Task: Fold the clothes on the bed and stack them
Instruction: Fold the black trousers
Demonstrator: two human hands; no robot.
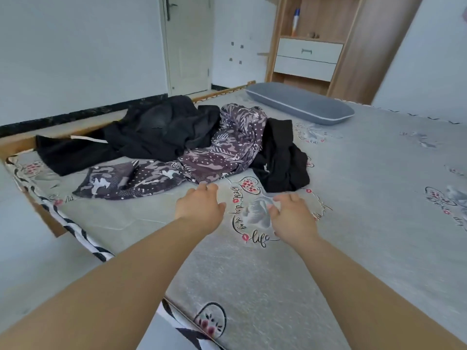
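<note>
The left hand (199,207) reaches forward over the bed (366,198), its fingers (208,187) relaxed and slightly spread, holding nothing. Their tips are at the near edge of the patterned cloth (202,157); whether they touch it cannot be told. The right hand (293,218) is stretched out beside it, fingers (285,198) loosely apart and empty, hovering over a printed heart and lettering on the sheet, just short of the small black garment (280,157).

The clothes lie unfolded in a loose pile across the far left part of the bed. The patterned cloth, purple-grey with white dots and leaf shapes, sprawls through the middle of the pile, one end spread flat toward the left edge. Behind it and to the left a large black garment (156,130) is heaped up, with a black piece carrying a white stripe (75,152) running out toward the wooden bed frame. The small black garment is crumpled against the right side of the patterned cloth.

Beyond the pile a long grey pillow (300,103) lies near the head of the bed. Behind stand a white door (188,44) and a wooden cabinet (313,41) with white drawers.
</note>
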